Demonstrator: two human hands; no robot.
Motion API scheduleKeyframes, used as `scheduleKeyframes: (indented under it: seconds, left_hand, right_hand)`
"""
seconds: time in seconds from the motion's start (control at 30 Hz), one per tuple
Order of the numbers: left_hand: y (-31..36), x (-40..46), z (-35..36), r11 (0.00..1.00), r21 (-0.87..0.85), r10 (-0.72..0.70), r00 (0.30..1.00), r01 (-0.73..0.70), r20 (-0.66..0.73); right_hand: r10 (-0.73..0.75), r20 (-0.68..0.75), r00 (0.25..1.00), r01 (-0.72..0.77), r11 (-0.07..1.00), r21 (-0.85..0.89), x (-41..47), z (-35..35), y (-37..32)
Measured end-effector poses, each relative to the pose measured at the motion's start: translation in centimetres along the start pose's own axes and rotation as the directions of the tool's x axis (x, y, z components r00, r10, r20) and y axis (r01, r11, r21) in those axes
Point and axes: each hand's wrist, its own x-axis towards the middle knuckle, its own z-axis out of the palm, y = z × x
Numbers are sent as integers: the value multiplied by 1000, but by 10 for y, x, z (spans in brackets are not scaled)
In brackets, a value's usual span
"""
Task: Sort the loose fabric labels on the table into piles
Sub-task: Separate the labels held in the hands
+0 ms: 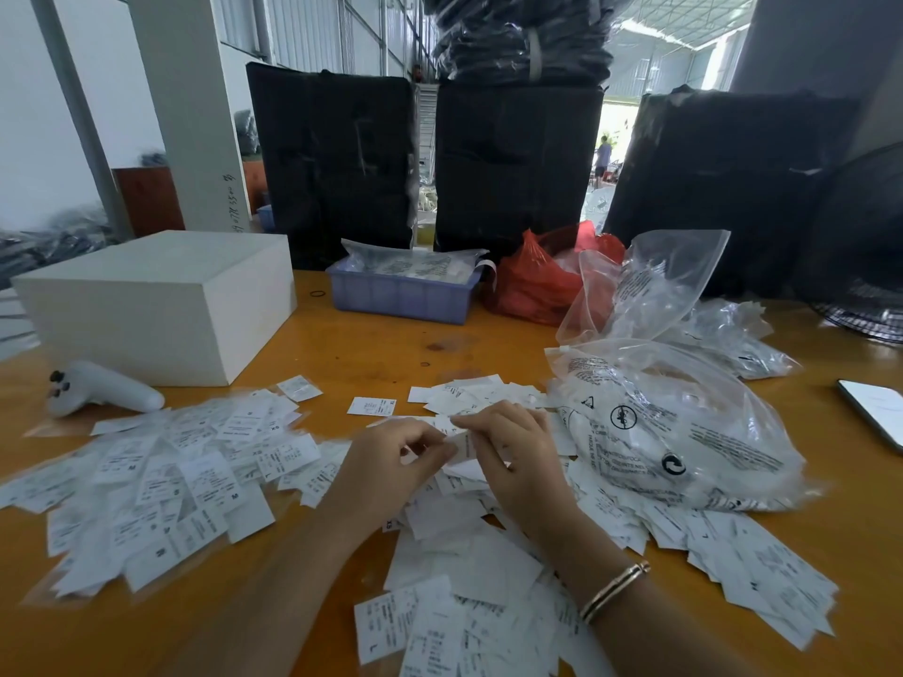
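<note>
Both our hands pinch one fabric label above the scattered heap

Our left hand (pixel 391 454) and right hand (pixel 513 452) meet at table centre, fingers curled, each gripping an end of a small white label (pixel 463 444). Loose labels (pixel 161 476) spread across the orange table (pixel 371 344) to the left, in front and right, beside a clear printed bag (pixel 679 432) and a white box (pixel 156 300)

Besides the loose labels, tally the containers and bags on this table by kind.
White box: 1
Blue crate: 1
Red bag: 1
Large clear bags: 2, one upright, one lying; more crumpled ones behind, uncountable
Total: 5
</note>
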Motion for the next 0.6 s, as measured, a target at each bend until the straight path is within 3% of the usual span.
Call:
scheduleKeyframes:
  seconds: [0.1, 0.2, 0.27, 0.47, 0.6]
  left_hand:
    - [1, -1, 2, 996, -54, -66, 998, 65, -18]
    - [3, 0, -1, 964, -198, -190, 981, 178, -45]
    - [4, 0, -2, 941, -259, -234, 972, 219, -30]
    - [8, -1, 3, 900, -310, -285, 952, 307, 114]
    - [7, 0, 1, 871, -356, -329, 940, 339, 91]
  right_hand:
    - [135, 31, 990, -138, 980, 143, 1, -1, -5]
    - [357, 1, 934, -330, 862, 386, 3, -5, -2]
    - [441, 40, 897, -408, 790, 458, 4, -6, 2]
    - [383, 128, 915, -402, 833, 379, 4, -2, -2]
    - [479, 105, 871, -466, 742, 481, 6, -8, 1]
